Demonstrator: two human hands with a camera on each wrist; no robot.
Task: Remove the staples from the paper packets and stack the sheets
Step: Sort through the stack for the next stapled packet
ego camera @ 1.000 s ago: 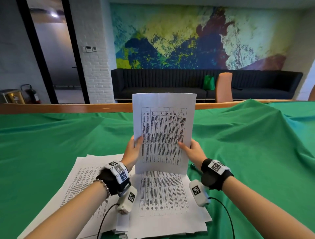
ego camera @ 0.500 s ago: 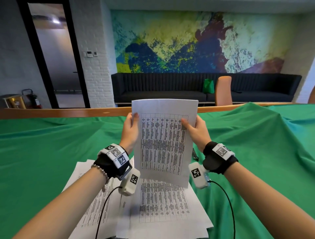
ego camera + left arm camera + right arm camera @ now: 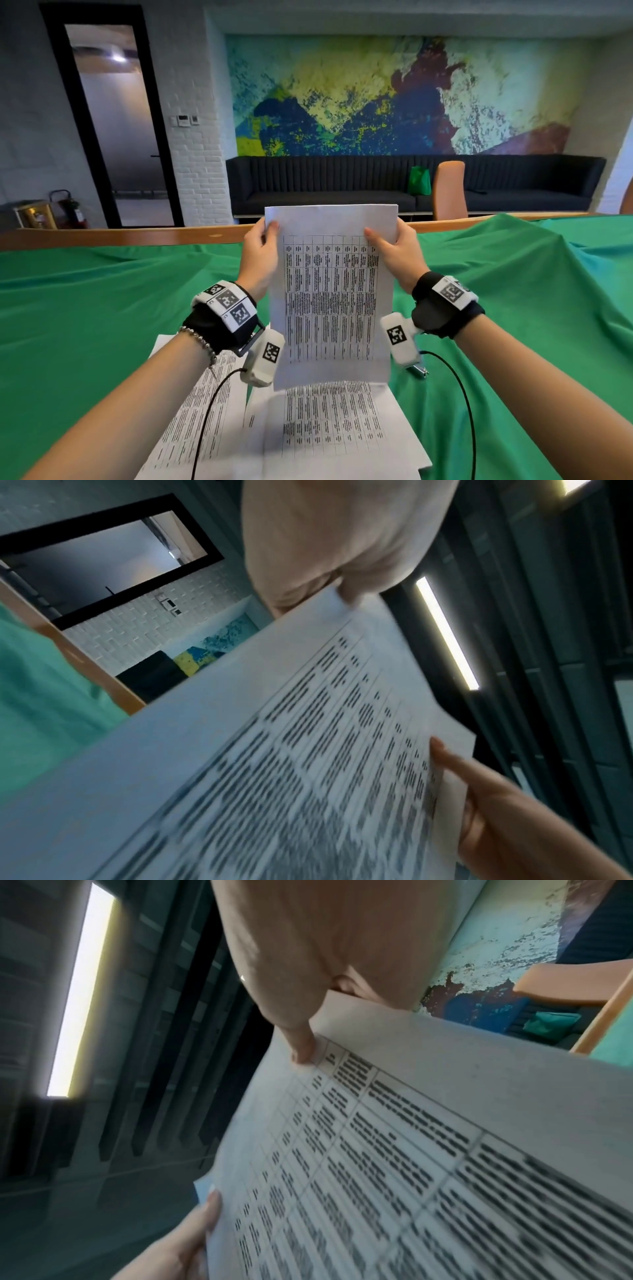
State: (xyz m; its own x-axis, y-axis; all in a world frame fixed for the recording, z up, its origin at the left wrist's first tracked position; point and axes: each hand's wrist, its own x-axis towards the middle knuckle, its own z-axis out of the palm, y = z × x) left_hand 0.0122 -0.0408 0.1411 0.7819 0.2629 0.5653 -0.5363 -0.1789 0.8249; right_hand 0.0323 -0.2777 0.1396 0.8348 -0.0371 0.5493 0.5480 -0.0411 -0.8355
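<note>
Gripping a packet (image 3: 330,294) near its top corners, left hand (image 3: 260,255) and right hand (image 3: 397,255) pinch it upright above the sheets (image 3: 329,431) on the green cloth (image 3: 85,308).

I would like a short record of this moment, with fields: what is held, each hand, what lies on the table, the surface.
held item: printed paper packet, upright above the table, table print facing the person
left hand: left hand pinches the packet's upper left edge
right hand: right hand pinches the upper right edge
on table: loose printed sheets, spread and overlapping, under the packet
surface: green cloth, wrinkled
staple: none discernible in these views
</note>
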